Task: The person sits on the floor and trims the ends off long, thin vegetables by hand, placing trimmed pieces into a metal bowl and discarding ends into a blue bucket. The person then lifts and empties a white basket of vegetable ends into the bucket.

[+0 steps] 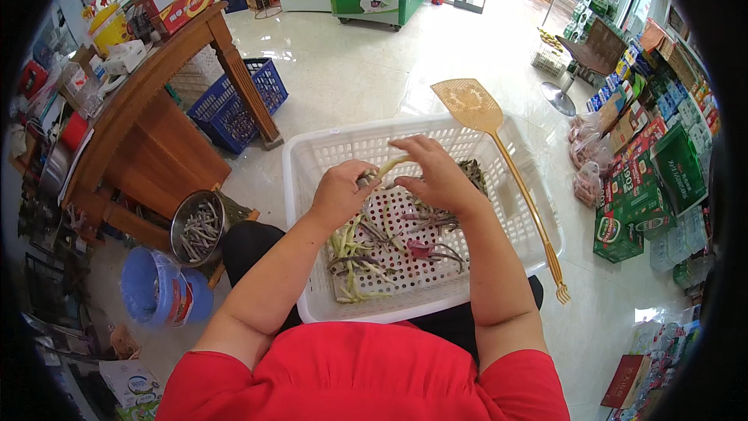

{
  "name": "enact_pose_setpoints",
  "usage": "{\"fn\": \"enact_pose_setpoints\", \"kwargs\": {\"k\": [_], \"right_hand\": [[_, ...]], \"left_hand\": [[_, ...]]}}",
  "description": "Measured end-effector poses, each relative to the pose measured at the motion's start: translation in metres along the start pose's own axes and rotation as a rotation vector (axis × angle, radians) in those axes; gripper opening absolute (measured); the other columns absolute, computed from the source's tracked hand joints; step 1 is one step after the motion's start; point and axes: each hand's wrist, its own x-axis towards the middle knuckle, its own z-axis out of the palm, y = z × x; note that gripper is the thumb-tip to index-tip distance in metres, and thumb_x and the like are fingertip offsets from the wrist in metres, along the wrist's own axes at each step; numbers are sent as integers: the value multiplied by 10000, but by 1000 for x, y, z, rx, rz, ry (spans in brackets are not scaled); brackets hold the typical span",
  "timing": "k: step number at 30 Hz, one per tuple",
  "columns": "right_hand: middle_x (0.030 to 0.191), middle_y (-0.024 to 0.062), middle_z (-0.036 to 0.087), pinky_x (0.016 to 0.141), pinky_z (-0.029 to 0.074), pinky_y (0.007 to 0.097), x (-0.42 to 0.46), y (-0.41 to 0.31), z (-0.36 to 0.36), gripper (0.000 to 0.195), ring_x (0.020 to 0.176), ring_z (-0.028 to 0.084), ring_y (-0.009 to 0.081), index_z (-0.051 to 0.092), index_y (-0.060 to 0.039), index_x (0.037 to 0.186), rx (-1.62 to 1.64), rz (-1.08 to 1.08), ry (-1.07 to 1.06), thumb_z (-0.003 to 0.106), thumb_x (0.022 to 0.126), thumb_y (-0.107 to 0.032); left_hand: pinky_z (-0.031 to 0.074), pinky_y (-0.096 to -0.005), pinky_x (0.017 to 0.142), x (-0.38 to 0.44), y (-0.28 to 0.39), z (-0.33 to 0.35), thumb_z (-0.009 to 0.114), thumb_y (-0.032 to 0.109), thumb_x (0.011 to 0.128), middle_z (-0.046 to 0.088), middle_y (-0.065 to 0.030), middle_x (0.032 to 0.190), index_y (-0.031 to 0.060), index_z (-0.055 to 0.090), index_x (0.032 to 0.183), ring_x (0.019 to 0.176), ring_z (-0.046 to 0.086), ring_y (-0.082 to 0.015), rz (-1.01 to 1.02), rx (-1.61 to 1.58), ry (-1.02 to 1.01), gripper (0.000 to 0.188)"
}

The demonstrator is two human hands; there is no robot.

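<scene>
Above a white plastic basket (426, 310), my left hand (345, 190) grips one end of a pale green bean pod (392, 165) and has something darker between its fingers. My right hand (435, 172) is at the pod's other end, thumb and fingers apart; whether it grips the pod cannot be told. Green and purplish pods and strings (356, 257) lie in the basket, with a dark bunch partly hidden by my right hand. A yellow plastic fly swatter (520, 178) rests across the basket's right rim. A metal pot (200, 228) of short pod pieces stands at the left.
A blue bucket (143, 292) with a plastic liner stands below the pot. Left are a wooden counter (146, 82) and a blue crate (239, 105). Bagged goods (587, 181), green cartons (619, 228) and a swivel chair (593, 49) stand at the right.
</scene>
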Motion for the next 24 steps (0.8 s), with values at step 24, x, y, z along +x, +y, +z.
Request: {"fn": "enact_pose_setpoints", "kwargs": {"k": [24], "right_hand": [[658,66,474,585,418,328,6,-16,33,192,604,463,172,514,-30,956,410,268,47,450,1012,-203]], "left_hand": [[392,-169,554,1,24,-14,612,125,942,580,3,780,40,596,1039,634,492,-18,-87,-826,312,130]]}}
